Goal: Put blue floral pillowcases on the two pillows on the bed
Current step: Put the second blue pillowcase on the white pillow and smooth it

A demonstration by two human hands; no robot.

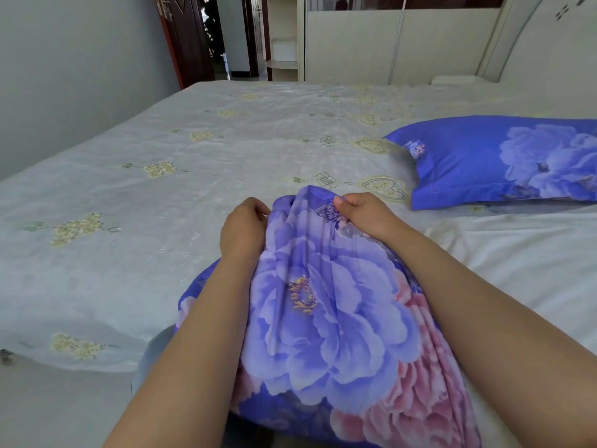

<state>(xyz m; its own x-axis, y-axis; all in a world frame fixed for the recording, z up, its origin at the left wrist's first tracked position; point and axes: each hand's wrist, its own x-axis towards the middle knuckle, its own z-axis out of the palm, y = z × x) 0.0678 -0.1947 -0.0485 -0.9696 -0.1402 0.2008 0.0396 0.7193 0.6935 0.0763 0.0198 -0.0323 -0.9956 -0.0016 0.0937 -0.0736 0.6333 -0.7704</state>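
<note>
Ahead and to the left of your hands [307,218] the bed [161,189] lies open; to their right, the covered pillow [468,163] blocks the way.

Colours and patterns, bed.
Pillowcase [326,305]: blue-violet, large lilac and pink blooms. Cased pillow [504,160]: same blue floral. Bedspread [161,163]: pale grey, yellow motifs.

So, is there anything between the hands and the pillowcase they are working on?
No, nothing visible. The left hand and the right hand both pinch the far edge of the blue floral pillowcase directly. The finished pillow lies apart, further right on the bed.
</note>
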